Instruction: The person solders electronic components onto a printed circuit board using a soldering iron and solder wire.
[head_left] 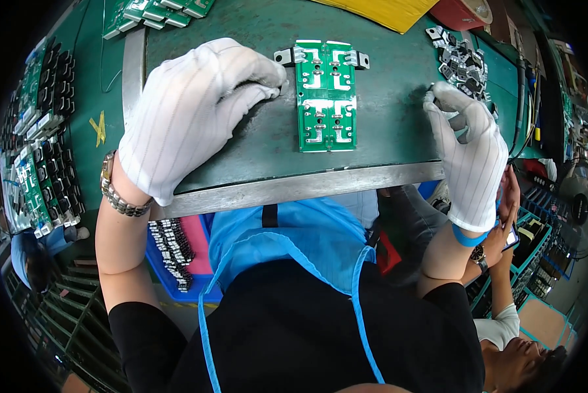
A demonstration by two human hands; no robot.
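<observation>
A green circuit board panel with silver pads lies flat on the green bench. At its far end a black-and-metal connector juts out on the left, and a matching connector juts out on the right. My left hand, in a white striped glove, is just left of the board with thumb and fingers pressed together. Whatever sits between those fingertips is hidden. On the right, my gloved right hand is pinched near a pile of similar connectors. A small dark bit shows at its fingertips, too small to name.
A metal strip edges the bench in front of me. Stacked green boards stand far left, and racks of assembled boards at left. A yellow sheet lies at the back. A blue bin sits below; another person is at right.
</observation>
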